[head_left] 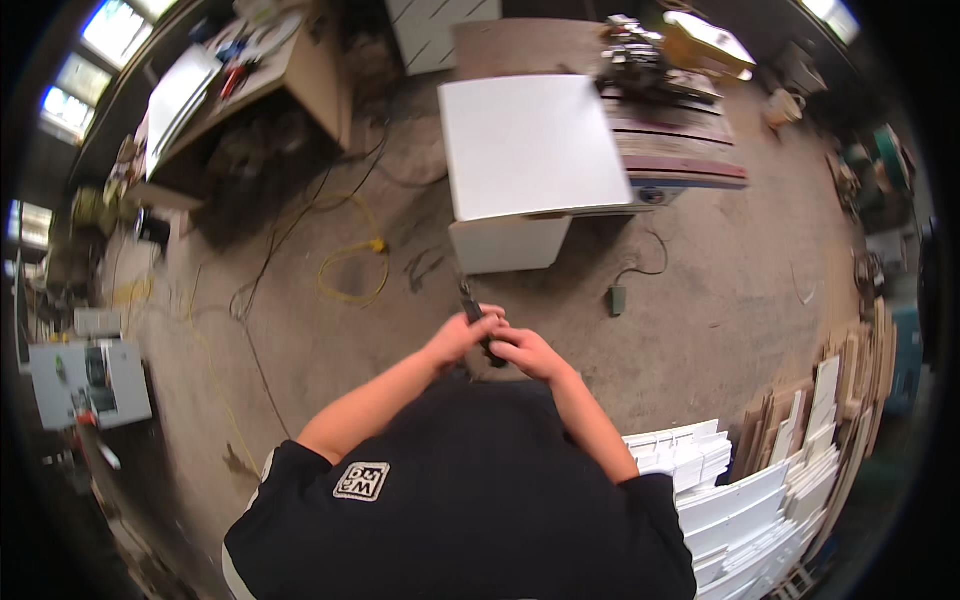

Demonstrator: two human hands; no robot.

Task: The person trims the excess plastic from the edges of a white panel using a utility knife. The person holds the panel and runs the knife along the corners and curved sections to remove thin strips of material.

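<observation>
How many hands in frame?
2: the left hand around the dark tool, the right hand at its near end. Others could be hidden in the dim edges.

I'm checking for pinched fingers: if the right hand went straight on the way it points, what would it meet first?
The right hand would likely meet the dark tool first, with the left hand just beyond; blur hides exact contact.

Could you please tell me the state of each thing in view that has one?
Dark tool: held, tilted
Left hand: closed around the tool
Right hand: curled against the tool, grip unclear
White panel: lying flat
Yellow cable: loosely looped on the floor
Green box: on the floor
White boards: stacked
</observation>
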